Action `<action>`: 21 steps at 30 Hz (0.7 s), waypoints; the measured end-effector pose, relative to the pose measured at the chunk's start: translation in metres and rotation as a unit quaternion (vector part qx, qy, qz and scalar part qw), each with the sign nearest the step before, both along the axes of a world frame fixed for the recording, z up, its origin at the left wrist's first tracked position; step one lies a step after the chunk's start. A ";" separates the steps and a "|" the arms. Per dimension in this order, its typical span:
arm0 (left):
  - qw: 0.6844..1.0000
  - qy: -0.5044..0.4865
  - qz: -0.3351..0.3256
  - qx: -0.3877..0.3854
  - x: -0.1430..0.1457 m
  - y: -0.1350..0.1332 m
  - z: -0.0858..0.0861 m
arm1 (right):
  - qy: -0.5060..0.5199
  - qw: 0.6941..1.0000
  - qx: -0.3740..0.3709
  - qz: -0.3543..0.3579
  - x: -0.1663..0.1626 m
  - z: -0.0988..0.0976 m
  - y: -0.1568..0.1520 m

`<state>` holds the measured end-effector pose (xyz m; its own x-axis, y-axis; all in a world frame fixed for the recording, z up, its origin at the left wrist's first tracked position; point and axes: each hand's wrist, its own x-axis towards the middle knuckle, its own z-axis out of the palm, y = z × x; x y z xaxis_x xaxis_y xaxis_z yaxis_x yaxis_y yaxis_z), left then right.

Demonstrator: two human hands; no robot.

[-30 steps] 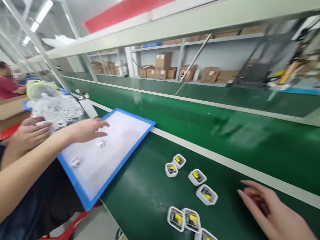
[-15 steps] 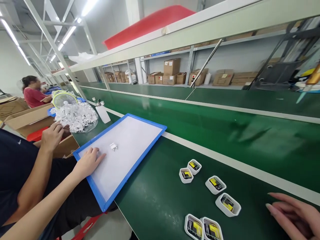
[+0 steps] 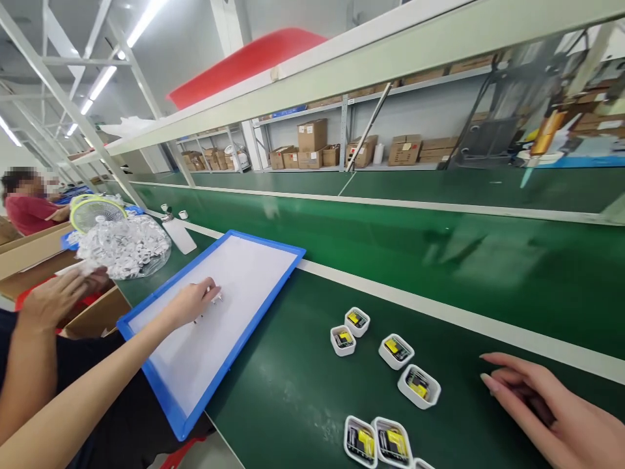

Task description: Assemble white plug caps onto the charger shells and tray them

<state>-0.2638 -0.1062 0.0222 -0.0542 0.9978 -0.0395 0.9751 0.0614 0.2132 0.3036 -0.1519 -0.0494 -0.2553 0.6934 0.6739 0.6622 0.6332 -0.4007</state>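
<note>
My left hand [image 3: 191, 303] reaches across the white tray with a blue rim [image 3: 286, 246]. Its fingers are curled around a small white plug part [image 3: 215, 298] at the fingertips, and another small piece shows just under the hand. My right hand [image 3: 547, 407] rests low on the green belt [image 3: 303, 391] at the bottom right, fingers stretched out and apart, holding nothing. Left of it lie several open white charger shells [image 3: 418, 385] with yellow and black parts inside; the nearest is a hand's width away.
A co-worker in dark clothes sits at my left, one hand [image 3: 56, 296] over a cardboard box. Behind the tray are a bag of white parts [image 3: 124, 244], a white bottle [image 3: 178, 234] and a small fan [image 3: 95, 212]. Another person sits far left. Shelves with cartons line the back.
My left hand has slid from the tray's near-left part to the plug in the middle and curled on it. My right hand has stayed low on the belt.
</note>
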 end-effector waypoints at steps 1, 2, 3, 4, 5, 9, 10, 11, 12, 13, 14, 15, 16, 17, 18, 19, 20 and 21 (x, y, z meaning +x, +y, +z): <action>1.000 -0.018 -0.013 0.000 0.019 -0.002 0.009 | -0.014 0.999 -0.027 -0.028 -0.003 0.005 -0.004; 0.999 -0.043 -0.030 0.004 0.043 -0.007 0.018 | -0.030 0.997 -0.052 -0.055 -0.007 0.010 -0.010; 0.995 -0.083 -0.051 0.006 0.070 -0.013 0.027 | -0.044 0.994 -0.063 -0.076 -0.012 0.016 -0.016; 0.989 -0.127 -0.078 0.009 0.101 -0.020 0.034 | -0.053 0.993 -0.056 -0.091 -0.017 0.022 -0.023; 0.978 -0.172 -0.115 0.003 0.134 -0.027 0.040 | -0.069 0.993 -0.042 -0.092 -0.022 0.028 -0.030; 0.921 -0.262 -0.256 -0.132 0.256 -0.048 0.045 | -0.163 0.986 0.030 -0.021 -0.038 0.037 -0.050; 0.909 -0.268 -0.283 -0.151 0.280 -0.048 0.042 | -0.174 0.984 0.048 -0.009 -0.039 0.036 -0.052; 0.897 -0.274 -0.306 -0.162 0.300 -0.047 0.037 | -0.176 0.982 0.061 -0.002 -0.038 0.035 -0.053; 0.888 -0.280 -0.324 -0.167 0.316 -0.046 0.033 | -0.171 0.983 0.068 0.000 -0.036 0.033 -0.053; 0.881 -0.285 -0.337 -0.169 0.328 -0.043 0.028 | -0.159 0.985 0.068 0.001 -0.034 0.031 -0.052; 0.876 -0.290 -0.346 -0.171 0.337 -0.041 0.025 | -0.144 0.988 0.063 0.001 -0.031 0.030 -0.051; 0.872 -0.292 -0.352 -0.171 0.342 -0.040 0.023 | -0.129 0.990 0.057 0.003 -0.029 0.028 -0.050; 0.871 -0.294 -0.356 -0.171 0.344 -0.039 0.022 | -0.116 0.992 0.052 0.004 -0.027 0.028 -0.049; 0.870 -0.295 -0.357 -0.169 0.344 -0.038 0.022 | -0.109 0.993 0.050 0.004 -0.027 0.027 -0.049; 0.870 -0.292 -0.360 -0.168 0.342 -0.038 0.023 | -0.109 0.993 0.053 0.005 -0.027 0.027 -0.049; 0.871 -0.285 -0.363 -0.170 0.337 -0.038 0.025 | -0.118 0.991 0.059 0.008 -0.028 0.028 -0.049; 0.872 -0.270 -0.369 -0.175 0.331 -0.037 0.027 | -0.131 0.989 0.063 0.012 -0.030 0.028 -0.050; 0.872 -0.248 -0.379 -0.184 0.323 -0.036 0.030 | -0.144 0.988 0.062 0.018 -0.031 0.028 -0.050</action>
